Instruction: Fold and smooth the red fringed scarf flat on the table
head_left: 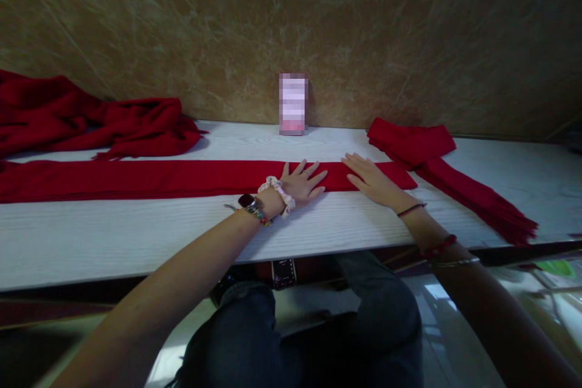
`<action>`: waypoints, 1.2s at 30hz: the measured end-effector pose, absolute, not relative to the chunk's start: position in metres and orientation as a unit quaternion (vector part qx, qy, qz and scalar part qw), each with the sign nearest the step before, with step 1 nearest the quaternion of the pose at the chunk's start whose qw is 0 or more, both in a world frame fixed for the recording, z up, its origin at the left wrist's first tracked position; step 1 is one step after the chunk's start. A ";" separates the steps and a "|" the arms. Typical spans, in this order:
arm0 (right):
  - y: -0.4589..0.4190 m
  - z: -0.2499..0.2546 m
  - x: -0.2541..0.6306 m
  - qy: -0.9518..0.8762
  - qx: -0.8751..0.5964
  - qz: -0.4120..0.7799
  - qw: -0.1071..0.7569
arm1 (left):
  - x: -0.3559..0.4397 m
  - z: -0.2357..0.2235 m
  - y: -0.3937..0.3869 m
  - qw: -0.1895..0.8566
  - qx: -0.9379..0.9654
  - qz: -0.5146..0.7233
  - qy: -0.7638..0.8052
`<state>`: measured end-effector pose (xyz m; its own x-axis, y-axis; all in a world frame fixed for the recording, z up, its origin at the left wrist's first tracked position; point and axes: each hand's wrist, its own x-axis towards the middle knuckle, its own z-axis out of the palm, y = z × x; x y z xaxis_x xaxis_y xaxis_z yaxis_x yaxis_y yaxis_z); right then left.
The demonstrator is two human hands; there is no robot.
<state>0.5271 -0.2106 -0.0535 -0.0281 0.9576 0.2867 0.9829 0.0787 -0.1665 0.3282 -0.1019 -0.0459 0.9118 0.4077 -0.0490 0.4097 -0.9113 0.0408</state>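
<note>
A long red scarf [136, 179] lies folded lengthwise in a flat strip along the white tabletop, running off the left edge of the picture. My left hand [302, 183] rests palm down on it with the fingers spread. To its right, my right hand [370, 179] also lies flat on the strip, fingers stretched out, close to the strip's right end. Beyond that end, a second red scarf [411, 142] is bent over itself, its fringed tail pointing toward the lower right.
A crumpled heap of red fabric [150, 124] with some fringe sits at the back left. An upright phone-like object [293, 103], its face blurred out, leans against the brown marbled wall [204, 30]. The white tabletop's [182, 236] front edge runs just above my knees.
</note>
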 end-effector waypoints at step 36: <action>-0.203 -0.054 0.500 -0.795 -0.588 -0.055 0.141 | 0.271 -0.042 -0.066 -0.014 0.982 -0.030 0.185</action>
<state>0.4998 -0.2033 -0.0541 -0.2688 0.9191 0.2882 0.9500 0.3024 -0.0782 0.2707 -0.0660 -0.0423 0.9295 0.3648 -0.0545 0.3631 -0.9310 -0.0382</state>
